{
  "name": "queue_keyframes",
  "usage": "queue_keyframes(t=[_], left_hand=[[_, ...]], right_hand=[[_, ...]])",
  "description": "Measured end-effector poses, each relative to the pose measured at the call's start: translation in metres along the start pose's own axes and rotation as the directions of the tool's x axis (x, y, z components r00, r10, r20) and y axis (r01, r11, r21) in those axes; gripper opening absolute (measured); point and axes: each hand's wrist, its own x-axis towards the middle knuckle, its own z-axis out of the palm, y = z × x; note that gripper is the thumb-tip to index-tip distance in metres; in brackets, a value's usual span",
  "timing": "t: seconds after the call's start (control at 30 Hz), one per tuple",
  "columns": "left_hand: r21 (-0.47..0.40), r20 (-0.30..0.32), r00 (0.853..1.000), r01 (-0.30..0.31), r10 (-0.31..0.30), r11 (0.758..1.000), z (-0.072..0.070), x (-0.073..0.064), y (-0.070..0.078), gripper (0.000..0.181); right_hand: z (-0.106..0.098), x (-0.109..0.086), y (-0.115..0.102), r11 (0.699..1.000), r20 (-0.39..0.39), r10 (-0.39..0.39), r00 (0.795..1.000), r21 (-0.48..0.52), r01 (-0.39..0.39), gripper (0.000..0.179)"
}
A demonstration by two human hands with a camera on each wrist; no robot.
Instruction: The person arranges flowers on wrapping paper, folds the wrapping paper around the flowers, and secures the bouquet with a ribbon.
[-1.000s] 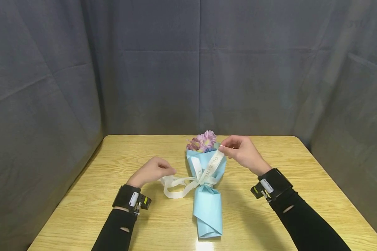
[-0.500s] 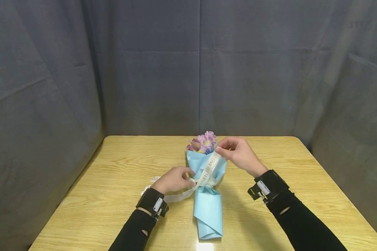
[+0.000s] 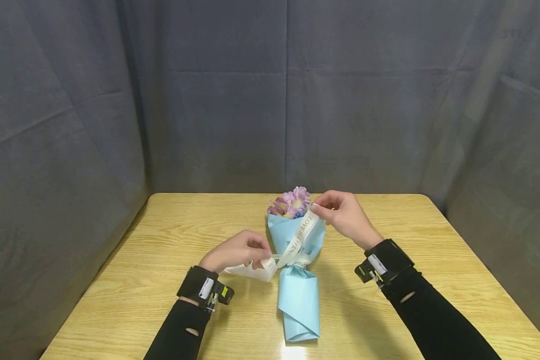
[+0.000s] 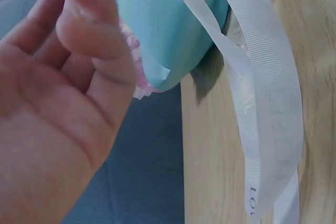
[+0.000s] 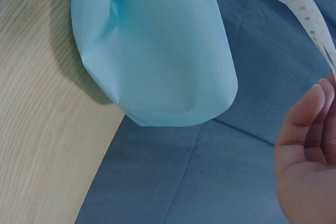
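A bouquet wrapped in light blue paper (image 3: 299,305) lies on the table, its pink-purple flowers (image 3: 292,202) at the far end. Around its narrow waist runs a white printed ribbon (image 3: 300,235). My right hand (image 3: 348,217) pinches one ribbon end above the flower end's right side, and that length is drawn up diagonally from the knot. Just left of the knot, my left hand (image 3: 240,250) pinches another part of the ribbon between thumb and fingers. In the left wrist view, loose ribbon loops (image 4: 273,87) hang beside the left hand's palm (image 4: 58,93).
The wooden table (image 3: 184,215) extends on both sides of the bouquet. Grey curtain cloth (image 3: 216,125) stands behind it and along both sides. Each wrist carries a black strapped-on camera, the left camera (image 3: 207,290) being near the bouquet's paper.
My left hand has moved from the left to the knot, then slightly back, now with ribbon pinched there. The ribbon strip over the paper's left side is gone. My right hand has barely moved.
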Motion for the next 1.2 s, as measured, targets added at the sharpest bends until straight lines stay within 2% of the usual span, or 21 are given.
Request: queue_keyframes(t=[0.1,0.23,0.47,0.53,0.57,0.63,0.67,0.73,0.77,0.8,0.9,1.0,1.1,1.2], left_hand=[[-0.001,0.029,0.999,0.028,-0.028,1.000,0.002,-0.001,0.001,0.017],[0.007,0.024,0.998,0.060,-0.060,0.998,0.004,0.000,-0.002,0.020],[0.089,-0.032,0.999,0.000,0.003,0.996,0.005,0.006,-0.003,0.014],[0.138,-0.020,0.999,0.031,-0.028,0.990,0.008,0.005,-0.002,0.015],[0.163,0.003,0.997,0.071,-0.073,0.984,0.010,0.004,0.000,0.018],[0.230,0.072,0.980,0.165,-0.186,0.959,0.016,0.002,0.002,0.031],[0.275,0.107,0.964,0.208,-0.244,0.939,0.020,0.000,0.003,0.036],[0.346,0.168,0.920,0.281,-0.353,0.895,0.028,-0.004,0.004,0.044],[0.357,0.190,0.902,0.304,-0.388,0.883,0.032,-0.005,0.004,0.045],[0.363,0.208,0.893,0.308,-0.398,0.880,0.035,-0.006,0.002,0.042],[0.329,0.246,0.897,0.279,-0.367,0.902,0.043,-0.008,-0.002,0.030],[0.257,0.277,0.914,0.228,-0.297,0.939,0.042,-0.008,-0.002,0.024],[0.167,0.291,0.934,0.161,-0.205,0.973,0.031,-0.007,0.008,0.026],[0.070,0.302,0.949,0.072,-0.090,0.995,0.021,-0.004,0.026,0.024]], right_hand=[[0.001,-0.001,0.001,1.000,0.001,0.007,1.000,0.000,-0.007,0.013],[0.001,-0.001,0.001,1.000,0.006,0.005,1.000,0.009,-0.005,0.013],[0.002,-0.002,-0.001,1.000,0.004,-0.007,1.000,0.014,0.007,0.011],[0.002,-0.003,-0.001,1.000,0.006,-0.005,1.000,0.011,0.005,0.012],[0.002,-0.002,-0.001,1.000,0.008,-0.005,1.000,0.010,0.005,0.012],[0.002,-0.002,-0.001,1.000,0.007,-0.006,1.000,-0.002,0.006,0.012],[0.002,-0.002,-0.001,1.000,0.004,-0.007,1.000,-0.007,0.007,0.012],[0.002,-0.002,0.000,1.000,-0.001,-0.007,1.000,-0.014,0.007,0.011],[0.002,-0.002,0.000,1.000,-0.002,-0.008,1.000,-0.016,0.007,0.011],[0.002,-0.002,0.000,1.000,-0.004,-0.006,1.000,-0.018,0.006,0.010],[0.003,-0.002,-0.001,1.000,0.002,0.003,1.000,-0.010,-0.003,0.011],[0.003,-0.002,-0.001,1.000,0.010,0.009,1.000,-0.006,-0.009,0.012],[0.003,-0.002,-0.003,1.000,0.012,0.005,1.000,-0.020,-0.005,0.010],[0.002,-0.002,-0.007,0.999,0.021,-0.010,1.000,-0.050,0.011,0.010]])
